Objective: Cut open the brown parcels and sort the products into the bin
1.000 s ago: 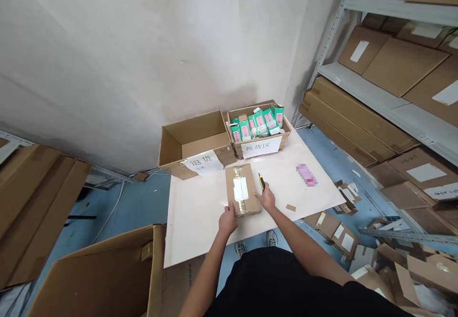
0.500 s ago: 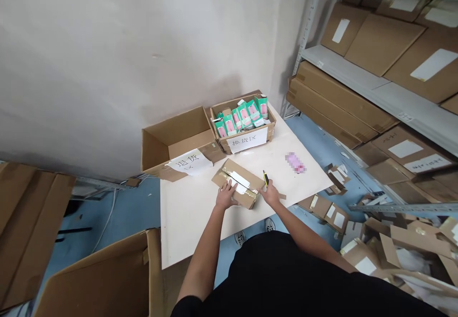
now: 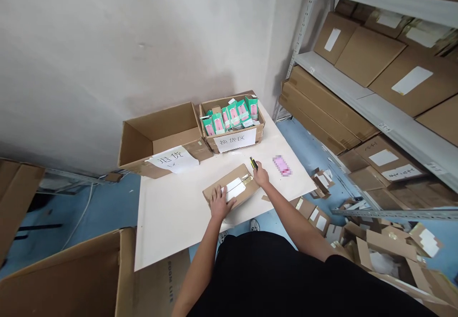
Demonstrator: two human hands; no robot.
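A small cardboard box [image 3: 223,178] with a white label and shiny tape lies on the white table [image 3: 171,216]. My left hand [image 3: 219,203] rests on the box's near left part, its fingers spread over the cardboard and the label's edge. In my right hand [image 3: 261,176] is a yellow-and-black utility knife [image 3: 254,163], its front end pointing up and away from me. The right hand is at the box's taped right end; whether it touches the box I cannot tell.
At the table's back stand an open carton [image 3: 179,134] with a paper sign and a carton [image 3: 232,142] of green-and-pink packets. A blurred pink item [image 3: 282,165] lies to the right. Shelving [image 3: 343,80] with boxes rises at right; a large carton [image 3: 125,259] stands front left.
The box has turned on the table, its taped end now facing right. My left hand has spread flat on it, and my right hand with the utility knife has shifted to that end.
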